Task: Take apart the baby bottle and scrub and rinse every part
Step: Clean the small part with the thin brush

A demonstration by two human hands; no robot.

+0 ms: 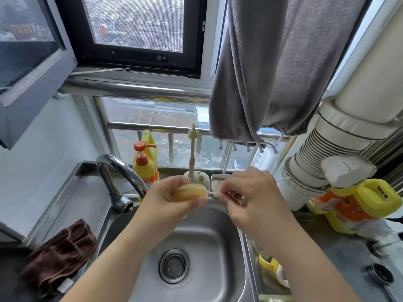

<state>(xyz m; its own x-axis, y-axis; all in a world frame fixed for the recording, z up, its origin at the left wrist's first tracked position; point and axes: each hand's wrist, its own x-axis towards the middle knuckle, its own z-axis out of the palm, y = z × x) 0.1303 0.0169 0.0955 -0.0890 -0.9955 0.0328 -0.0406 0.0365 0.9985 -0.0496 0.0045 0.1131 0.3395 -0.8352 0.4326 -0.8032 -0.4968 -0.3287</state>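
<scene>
While both hands hover over the steel sink (218,227), I see my left hand (168,197) curled round a yellowish sponge (189,192), and my right hand (250,192) pinching a thin white straw-like part (212,194) whose end meets the sponge, just beside the faucet (117,171).

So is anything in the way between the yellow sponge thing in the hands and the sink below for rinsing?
Nothing visible. The left hand grips the yellow sponge brush head and the right hand pinches its thin white stem, directly above the steel sink basin. The curved chrome tap stands off to the left.
</scene>
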